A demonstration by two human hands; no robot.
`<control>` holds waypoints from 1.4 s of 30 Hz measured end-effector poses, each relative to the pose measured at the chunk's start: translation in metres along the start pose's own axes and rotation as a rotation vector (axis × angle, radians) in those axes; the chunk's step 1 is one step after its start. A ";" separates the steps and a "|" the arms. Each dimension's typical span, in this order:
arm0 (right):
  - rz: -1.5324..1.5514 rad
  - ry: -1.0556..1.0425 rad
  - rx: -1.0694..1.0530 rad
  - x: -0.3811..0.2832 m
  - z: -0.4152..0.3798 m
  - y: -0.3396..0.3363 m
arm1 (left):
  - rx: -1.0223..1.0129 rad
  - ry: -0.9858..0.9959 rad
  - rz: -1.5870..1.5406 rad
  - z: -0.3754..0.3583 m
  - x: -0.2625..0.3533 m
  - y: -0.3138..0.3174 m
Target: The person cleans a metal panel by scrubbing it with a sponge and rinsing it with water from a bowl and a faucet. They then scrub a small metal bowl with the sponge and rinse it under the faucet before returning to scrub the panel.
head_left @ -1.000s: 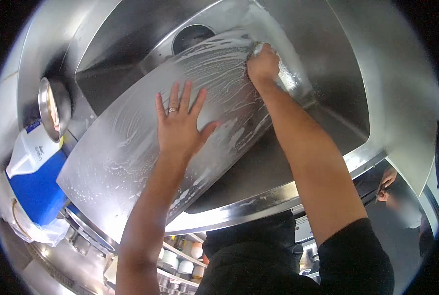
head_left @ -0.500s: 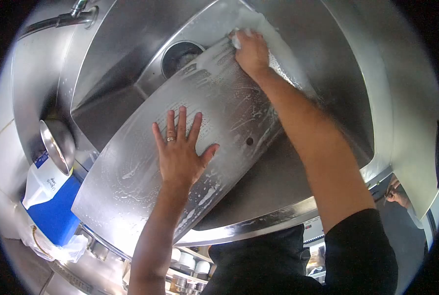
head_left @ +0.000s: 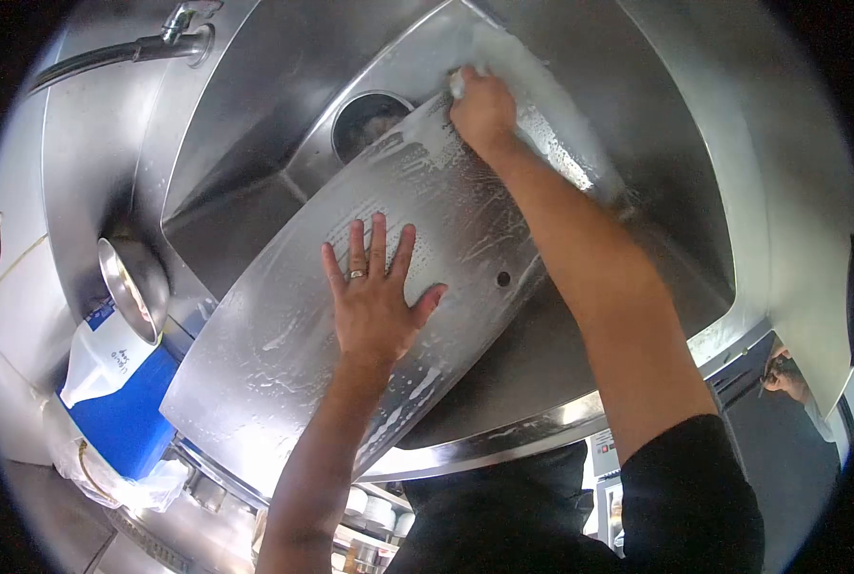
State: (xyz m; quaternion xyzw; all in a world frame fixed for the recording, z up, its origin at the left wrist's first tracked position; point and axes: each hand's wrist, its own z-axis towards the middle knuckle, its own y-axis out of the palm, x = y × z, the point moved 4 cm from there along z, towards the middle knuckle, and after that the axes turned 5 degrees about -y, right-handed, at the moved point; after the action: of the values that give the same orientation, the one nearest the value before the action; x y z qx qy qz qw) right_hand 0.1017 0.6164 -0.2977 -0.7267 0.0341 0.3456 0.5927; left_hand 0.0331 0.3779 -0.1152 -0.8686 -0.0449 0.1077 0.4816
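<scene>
A long metal panel (head_left: 284, 316), wet and streaked with suds, lies diagonally across the metal sink (head_left: 542, 383). My left hand (head_left: 374, 297) rests flat on its middle, fingers spread, a ring on one finger. Near the panel's far end, my right hand (head_left: 484, 107) is closed around something whitish and foamy; only a small part of it shows at the fingertips. Foam covers the surface around my right hand. A small round hole (head_left: 503, 279) shows near the panel's right edge.
A round drain opening (head_left: 370, 124) lies beyond the panel. At left are a metal bowl (head_left: 140, 287), a white jug labelled liquid soap (head_left: 107, 359) and a blue container (head_left: 126, 421). A faucet pipe (head_left: 111, 59) is at upper left. Another person's hand (head_left: 786, 375) shows at far right.
The view has shifted, so the sink, bowl and panel appear further right. My right hand has moved slightly nearer along the panel's far end. My left hand stays flat on the panel.
</scene>
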 end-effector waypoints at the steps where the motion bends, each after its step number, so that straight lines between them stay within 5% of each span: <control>1: -0.017 -0.010 -0.121 -0.029 -0.013 -0.016 | -0.006 -0.003 0.004 -0.002 -0.002 0.000; 2: -0.039 -0.022 -0.235 -0.044 -0.018 -0.025 | -0.004 -0.005 0.004 0.000 -0.002 0.000; 5: 0.129 -0.098 -0.098 -0.039 -0.033 -0.005 | -0.003 -0.001 0.000 -0.001 0.001 0.002; 13: -0.055 0.009 -0.052 0.019 -0.002 -0.007 | 0.039 -0.008 -0.036 0.001 -0.001 -0.002; 18: -0.136 0.240 -0.294 0.044 -0.080 -0.037 | 0.068 0.005 -0.056 -0.002 -0.003 0.002; 23: -0.135 0.370 -0.246 0.035 -0.070 -0.024 | 0.014 0.002 -0.007 0.000 -0.003 0.001; 27: -0.101 0.065 -0.030 0.004 0.011 0.012 | 0.023 -0.006 -0.022 0.002 -0.001 0.004; 37: -0.040 0.119 -0.171 0.032 -0.026 -0.015 | 0.006 -0.007 0.001 0.006 -0.001 0.000; 42: -0.012 -0.005 0.040 0.010 0.015 0.007 | -0.030 -0.008 0.022 0.005 -0.004 0.001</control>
State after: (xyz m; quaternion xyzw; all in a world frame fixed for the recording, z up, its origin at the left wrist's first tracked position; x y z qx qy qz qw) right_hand 0.0986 0.6308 -0.3100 -0.7139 0.0352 0.3433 0.6094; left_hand 0.0282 0.3805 -0.1182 -0.8757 -0.0392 0.1157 0.4671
